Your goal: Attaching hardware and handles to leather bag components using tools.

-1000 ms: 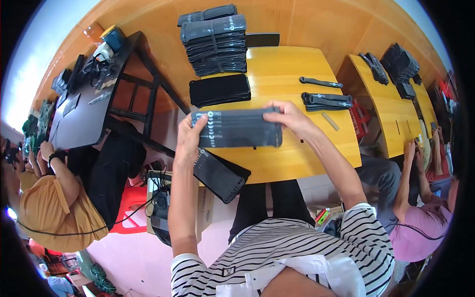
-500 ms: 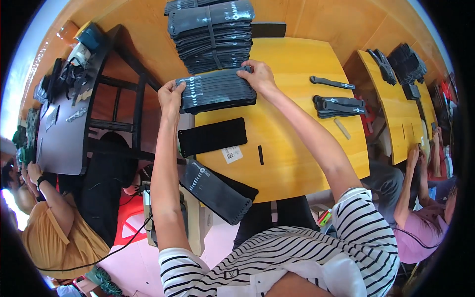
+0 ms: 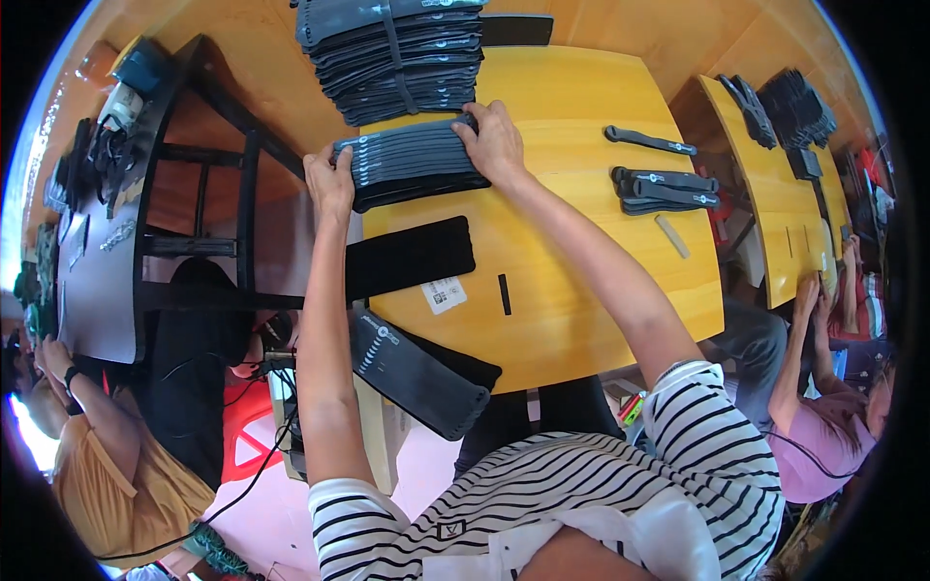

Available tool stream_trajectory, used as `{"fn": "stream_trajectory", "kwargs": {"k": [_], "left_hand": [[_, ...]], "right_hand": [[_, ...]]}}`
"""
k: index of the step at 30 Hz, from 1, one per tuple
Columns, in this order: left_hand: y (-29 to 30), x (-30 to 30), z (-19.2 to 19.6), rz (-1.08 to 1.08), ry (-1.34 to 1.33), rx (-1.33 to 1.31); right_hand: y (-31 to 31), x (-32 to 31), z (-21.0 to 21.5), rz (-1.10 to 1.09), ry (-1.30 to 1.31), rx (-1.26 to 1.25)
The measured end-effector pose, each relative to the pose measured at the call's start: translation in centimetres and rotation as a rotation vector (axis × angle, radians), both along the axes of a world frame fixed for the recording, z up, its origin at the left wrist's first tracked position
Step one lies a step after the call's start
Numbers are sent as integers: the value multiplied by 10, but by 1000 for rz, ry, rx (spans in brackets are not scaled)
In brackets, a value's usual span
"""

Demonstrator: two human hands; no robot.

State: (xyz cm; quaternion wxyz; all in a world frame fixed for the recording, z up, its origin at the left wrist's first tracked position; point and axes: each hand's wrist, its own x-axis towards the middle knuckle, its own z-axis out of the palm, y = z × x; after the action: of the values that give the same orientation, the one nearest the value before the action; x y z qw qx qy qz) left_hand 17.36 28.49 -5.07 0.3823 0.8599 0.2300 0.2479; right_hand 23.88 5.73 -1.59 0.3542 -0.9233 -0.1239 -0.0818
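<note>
A stack of dark grey flat panels [image 3: 412,160] with white print, their edges fanned in layers, sits at the table's far left. My left hand [image 3: 330,182] is closed on its left end, thumb on top. At the far right corner, my right hand [image 3: 492,145] grips it with thumb and fingers. Just behind rises a taller pile of similar panels [image 3: 378,68], tied with a dark band. Nearer me lies a black panel [image 3: 412,258], partly behind my left forearm. A grey printed panel [image 3: 417,378] with a scalloped end overhangs the near left edge, over another black piece.
The yellow table [image 3: 572,290] bears a white label [image 3: 445,295], a short black strip [image 3: 505,294], folded dark straps [image 3: 666,190], a single strap [image 3: 649,140] and a beige bar [image 3: 672,236]. A dark table [image 3: 107,310] stands left. People work at both sides.
The view has shifted, so the table's things appear slightly higher and further left. Both hands keep hold of the stack, and its layers look more fanned toward me.
</note>
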Motion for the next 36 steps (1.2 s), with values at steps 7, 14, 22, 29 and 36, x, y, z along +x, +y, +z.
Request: {"fn": "stream_trajectory", "kwargs": {"k": [7,14,22,29,36], "left_hand": [[-10,-6,4,-16,-60,-85],[37,-56,8,-34,-1,-308],[40,-131,7,-279,701,-581],[25,-137,52,-515,280,-819],[-19,-170,127,-626,173,-619]], "right_hand": [[-8,-1,-3,-23,-109,71],[-51,-42,12,3,-185,323],[-148,-156,13,-76,81,340],[-190,-197,16,-52,84,392],[-176,-215,52,201,486,715]]}}
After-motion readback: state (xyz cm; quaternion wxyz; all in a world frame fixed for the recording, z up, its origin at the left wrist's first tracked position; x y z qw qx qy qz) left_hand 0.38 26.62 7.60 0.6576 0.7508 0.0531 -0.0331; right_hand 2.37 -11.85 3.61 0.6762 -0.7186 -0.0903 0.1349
